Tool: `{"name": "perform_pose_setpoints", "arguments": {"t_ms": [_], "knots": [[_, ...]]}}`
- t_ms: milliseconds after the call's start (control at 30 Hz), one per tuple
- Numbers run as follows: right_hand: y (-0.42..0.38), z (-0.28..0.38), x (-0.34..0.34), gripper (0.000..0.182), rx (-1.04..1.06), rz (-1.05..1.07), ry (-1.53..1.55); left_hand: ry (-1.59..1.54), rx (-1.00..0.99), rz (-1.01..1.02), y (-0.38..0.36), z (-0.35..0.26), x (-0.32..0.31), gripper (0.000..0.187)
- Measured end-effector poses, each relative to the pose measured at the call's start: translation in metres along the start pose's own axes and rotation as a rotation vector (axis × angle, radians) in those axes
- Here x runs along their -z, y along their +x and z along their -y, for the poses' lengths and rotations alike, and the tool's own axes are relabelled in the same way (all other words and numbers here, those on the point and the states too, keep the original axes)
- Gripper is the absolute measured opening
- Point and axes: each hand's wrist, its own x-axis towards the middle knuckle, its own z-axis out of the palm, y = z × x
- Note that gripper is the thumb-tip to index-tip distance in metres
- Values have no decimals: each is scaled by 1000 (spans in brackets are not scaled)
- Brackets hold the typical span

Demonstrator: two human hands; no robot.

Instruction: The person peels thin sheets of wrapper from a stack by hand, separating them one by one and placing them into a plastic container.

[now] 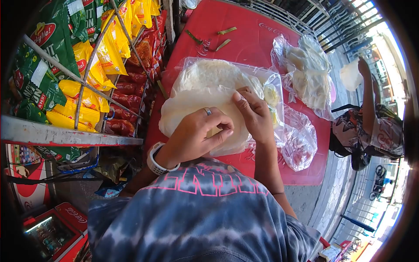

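Note:
Thin, round white wrapper sheets (198,81) lie stacked on clear plastic on the red table. One pale sheet (183,105) lies over the front of the stack, close under both hands. My right hand (254,114) pinches this sheet near its right edge, thumb against the curled fingers. My left hand (201,132), with a ring and a white wristwatch, is closed over the sheet's middle, its thumb and index tip close together; I cannot tell what is between them. Pale yellowish pieces (271,95) show under clear plastic beside my right hand.
Wrappers in a plastic bag (307,74) and a crumpled clear bag (300,139) lie on the right of the red table (248,41). Green strips (223,44) lie at the back. Hanging snack packs (83,61) and a metal bar (74,132) border the left. A person (369,122) stands at right.

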Motion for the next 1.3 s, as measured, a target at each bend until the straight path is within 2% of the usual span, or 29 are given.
{"name": "perform_pose_setpoints", "arguments": {"t_ms": [33,133,267,367,433,467,533,633,833,933,1033,1167,1267,1300], "knots": [[-1,0,0,23,12,14,43,3,-9,-19,0,-3,5,10],[-3,18,7,27,-350,126,224,243,-198,-209,8,-1,20,12],[-6,24,5,31,-343,216,220,595,-224,-394,14,-4,27,20],[-8,15,6,33,-308,249,223,484,-156,-331,18,0,27,24],[-9,15,7,31,-355,251,265,292,29,-178,13,3,32,25],[-11,16,8,30,-381,193,224,196,120,-101,11,4,34,26],[-19,16,8,28,-435,73,143,128,103,-120,11,4,32,26],[-19,7,13,30,-417,135,138,79,99,-122,10,4,32,26],[-19,21,9,29,-439,97,202,-7,93,-148,10,3,34,28],[-11,15,12,25,-264,300,314,-104,165,-154,10,2,35,29],[-12,17,7,22,-229,252,384,-153,174,-174,10,5,33,29],[-11,16,5,18,-183,187,215,-196,204,-189,11,7,31,30],[-2,14,7,17,-101,38,82,126,52,-208,13,12,29,32],[1,14,10,16,-91,-10,83,146,93,-194,11,15,30,33]]}}
